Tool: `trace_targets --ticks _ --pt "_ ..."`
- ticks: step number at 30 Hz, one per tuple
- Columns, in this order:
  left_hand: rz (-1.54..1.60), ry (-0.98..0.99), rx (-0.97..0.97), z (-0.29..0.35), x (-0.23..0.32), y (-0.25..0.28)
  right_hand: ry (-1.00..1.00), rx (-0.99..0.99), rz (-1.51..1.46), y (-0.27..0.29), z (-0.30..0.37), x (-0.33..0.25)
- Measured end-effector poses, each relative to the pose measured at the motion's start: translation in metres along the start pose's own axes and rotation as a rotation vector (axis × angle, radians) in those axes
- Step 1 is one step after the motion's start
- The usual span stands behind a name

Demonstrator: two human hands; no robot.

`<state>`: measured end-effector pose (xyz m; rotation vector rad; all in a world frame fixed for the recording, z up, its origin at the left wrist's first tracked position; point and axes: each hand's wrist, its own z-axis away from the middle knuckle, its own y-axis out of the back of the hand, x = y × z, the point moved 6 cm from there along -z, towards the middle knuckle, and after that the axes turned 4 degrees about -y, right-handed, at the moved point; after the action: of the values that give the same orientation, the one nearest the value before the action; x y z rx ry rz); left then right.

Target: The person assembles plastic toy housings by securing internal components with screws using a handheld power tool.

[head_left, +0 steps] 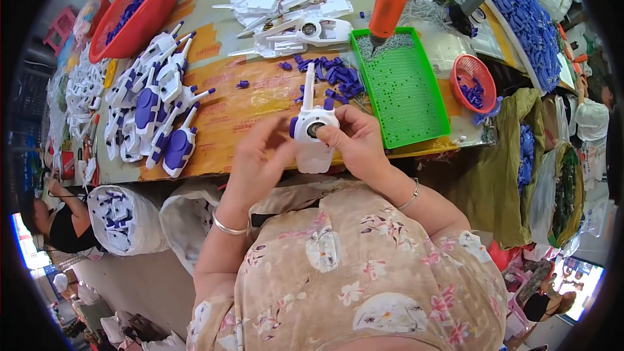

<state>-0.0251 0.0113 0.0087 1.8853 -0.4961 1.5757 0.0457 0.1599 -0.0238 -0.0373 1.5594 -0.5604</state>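
Upright before me is a white plastic toy body (pixel 317 153) with a long narrow barrel, a round dark centre and purple pieces on its sides. My right hand (pixel 359 142) grips it from the right, thumb pressed on the face beside the round centre and fingers behind. At the left edge, close to a purple side piece, is my left hand (pixel 261 156), its thumb and fingers bent but apart; whether they touch the toy is unclear. Small purple parts (pixel 341 77) lie scattered just beyond the barrel. White half-shells (pixel 312 29) are stacked farther back.
An orange power screwdriver (pixel 393 0) hangs over a green tray (pixel 416 114) with small screws. Purple-and-white toys (pixel 149 107) pile up at left, below a red basket (pixel 162 10). A small red basket (pixel 460 68) stands right. White sacks (pixel 140 221) stand below the table edge.
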Motion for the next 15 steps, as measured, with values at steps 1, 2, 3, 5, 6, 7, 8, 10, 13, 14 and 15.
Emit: trace_targets --ticks 1,2,3,5,6,7,8,10,13,14,15 --pt "0.042 -0.038 0.048 -0.008 0.002 0.003 0.005 -0.024 0.018 -0.003 0.002 -0.002" --pt "0.086 -0.077 0.094 -0.014 0.005 0.006 -0.021 -0.039 0.039 -0.005 0.005 -0.001" --pt "0.165 -0.065 0.081 -0.023 0.012 0.002 -0.009 -0.044 0.058 -0.005 0.007 -0.001" --pt "0.270 -0.073 0.094 -0.034 0.018 -0.004 0.053 -0.056 0.107 -0.008 0.009 -0.001" --pt "0.176 -0.060 0.091 -0.040 0.026 -0.007 0.135 -0.026 0.259 -0.004 0.008 0.000" --pt "0.126 0.002 0.094 -0.043 0.028 -0.009 0.257 0.002 0.293 -0.004 0.007 -0.011" --pt "0.076 0.058 0.090 -0.043 0.026 -0.009 0.215 0.023 0.337 0.000 0.007 -0.008" --pt "0.148 -0.024 0.111 -0.044 0.022 -0.009 0.165 -0.010 0.302 -0.001 0.009 -0.005" --pt "0.362 -0.020 0.169 -0.043 0.006 -0.012 0.079 -0.046 0.139 -0.002 0.011 0.002" --pt "0.396 -0.018 0.170 -0.044 0.003 -0.016 0.090 -0.027 0.146 0.002 0.012 0.001" --pt "0.399 -0.019 0.160 -0.046 0.000 -0.018 0.074 -0.015 0.108 0.002 0.012 0.005"
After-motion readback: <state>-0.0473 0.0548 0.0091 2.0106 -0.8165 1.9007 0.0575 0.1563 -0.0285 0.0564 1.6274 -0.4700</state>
